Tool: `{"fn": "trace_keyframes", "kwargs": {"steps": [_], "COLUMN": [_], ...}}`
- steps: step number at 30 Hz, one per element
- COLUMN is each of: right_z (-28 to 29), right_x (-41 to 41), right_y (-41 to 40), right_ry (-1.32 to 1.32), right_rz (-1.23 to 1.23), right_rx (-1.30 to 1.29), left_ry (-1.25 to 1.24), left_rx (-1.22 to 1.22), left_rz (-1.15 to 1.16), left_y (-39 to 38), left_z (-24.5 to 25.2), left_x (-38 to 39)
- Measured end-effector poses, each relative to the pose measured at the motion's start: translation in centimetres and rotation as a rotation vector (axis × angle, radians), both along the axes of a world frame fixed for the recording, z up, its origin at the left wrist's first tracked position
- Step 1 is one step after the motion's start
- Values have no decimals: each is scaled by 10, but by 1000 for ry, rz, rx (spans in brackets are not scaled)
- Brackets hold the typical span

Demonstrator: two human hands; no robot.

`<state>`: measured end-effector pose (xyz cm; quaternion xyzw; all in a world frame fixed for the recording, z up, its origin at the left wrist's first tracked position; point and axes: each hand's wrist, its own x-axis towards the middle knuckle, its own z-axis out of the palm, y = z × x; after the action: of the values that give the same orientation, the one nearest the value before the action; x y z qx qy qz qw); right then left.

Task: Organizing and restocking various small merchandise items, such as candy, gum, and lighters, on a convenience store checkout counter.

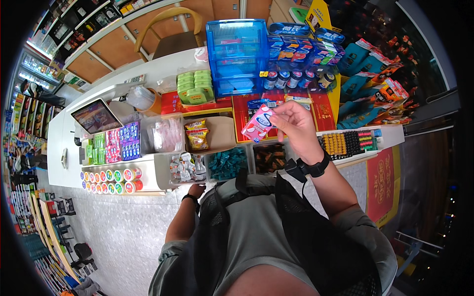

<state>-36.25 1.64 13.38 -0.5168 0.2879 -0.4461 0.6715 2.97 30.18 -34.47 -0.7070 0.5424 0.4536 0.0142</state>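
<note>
A pink flat packet (258, 124) with white and blue printing is pinched between the thumb and fingers of my right hand (294, 124), above the red display boxes on the counter. Blue packets (263, 105) lie just behind it. My left hand (196, 191) hangs low beside the counter's near edge, by a clear bin of silver-wrapped sweets (187, 167); its fingers are partly hidden, and whether it holds anything does not show. Next to that bin stand one of teal-wrapped sweets (227, 162) and one of dark-wrapped sweets (269, 158). Yellow snack bags (197, 135) sit in a cardboard box.
A blue drawer unit (237, 57) stands at the back, with green tins (195, 87) to its left and gum jars (294, 79) to its right. Further left are a tablet screen (97, 116) and round tubs (118, 175). Teal pouches (357, 88) hang at right. A person (39, 92) is far left.
</note>
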Motion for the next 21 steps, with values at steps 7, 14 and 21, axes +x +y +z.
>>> {"fn": "trace_keyframes", "kwargs": {"steps": [7,14,21], "right_z": [10,2,10], "right_x": [7,8,10], "right_y": [7,11,17], "right_ry": [4,44,174], "right_rz": [-59,-25,-6], "right_rx": [48,-143,-285], "left_ry": [-45,-27,-83], "left_rx": [12,36,-44], "left_rz": [-59,31,-224], "left_y": [-5,-1,-4], "left_z": [3,-1,-9], "left_x": [-1,3,5]}}
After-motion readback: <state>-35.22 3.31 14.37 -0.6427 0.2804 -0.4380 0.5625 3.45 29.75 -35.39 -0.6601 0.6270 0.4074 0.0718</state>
